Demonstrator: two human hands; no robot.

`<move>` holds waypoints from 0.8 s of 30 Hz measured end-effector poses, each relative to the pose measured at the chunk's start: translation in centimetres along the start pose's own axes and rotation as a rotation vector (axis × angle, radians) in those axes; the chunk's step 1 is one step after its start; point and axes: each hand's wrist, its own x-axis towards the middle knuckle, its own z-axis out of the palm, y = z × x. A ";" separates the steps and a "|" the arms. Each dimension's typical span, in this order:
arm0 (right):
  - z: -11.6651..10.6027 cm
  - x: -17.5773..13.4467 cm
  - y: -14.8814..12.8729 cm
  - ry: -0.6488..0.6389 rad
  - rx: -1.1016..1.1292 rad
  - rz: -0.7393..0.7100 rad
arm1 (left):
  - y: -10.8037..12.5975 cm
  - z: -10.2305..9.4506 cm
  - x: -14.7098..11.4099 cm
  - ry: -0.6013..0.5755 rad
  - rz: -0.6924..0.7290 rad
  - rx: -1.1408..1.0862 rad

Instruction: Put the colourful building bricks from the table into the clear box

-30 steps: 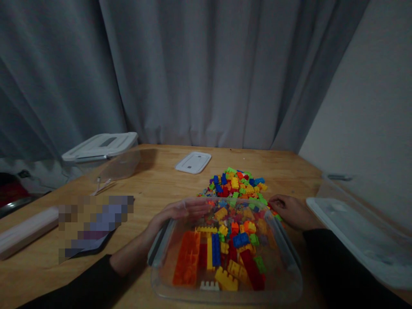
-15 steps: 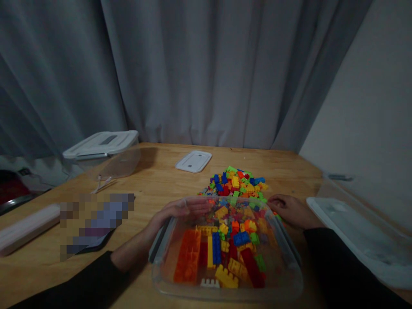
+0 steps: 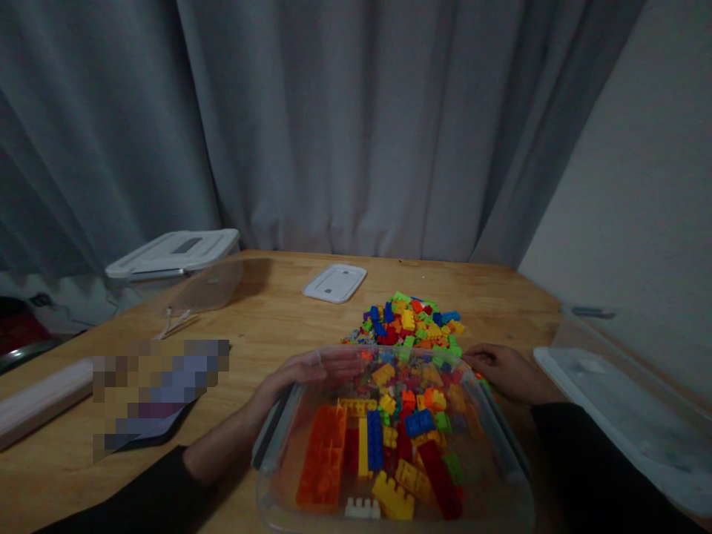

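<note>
Clear plastic box [image 3: 492, 508], bright loose bricks [image 3: 374, 440] inside, multicoloured brick heap [image 3: 409, 320] beyond its far edge

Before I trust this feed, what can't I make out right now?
All in the head view:
Left fingers: hazed by the clear plastic of the nearest bin.
Right hand: any grip hidden by its curled fingers.
Dark-edged flat item: face covered by pixelation.
Far-right clear bin: cut off by the right edge.

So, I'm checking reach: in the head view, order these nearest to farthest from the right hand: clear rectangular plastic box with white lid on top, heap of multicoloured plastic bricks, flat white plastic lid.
From the right hand:
1. Heap of multicoloured plastic bricks: close by, on its left.
2. Flat white plastic lid: beyond the heap, farther left.
3. Clear rectangular plastic box: far left, toward the back.
</note>
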 end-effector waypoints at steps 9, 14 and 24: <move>0.6 0.0 -0.4 0.041 -0.006 0.082 | -0.3 -0.9 -0.5 -0.053 -0.039 -0.009; 1.1 0.1 -0.3 0.095 0.061 0.124 | -0.8 -2.0 0.4 -0.074 -0.094 -0.018; 1.1 0.1 -0.2 0.113 0.080 0.154 | -0.5 -1.4 0.0 -0.043 -0.080 0.003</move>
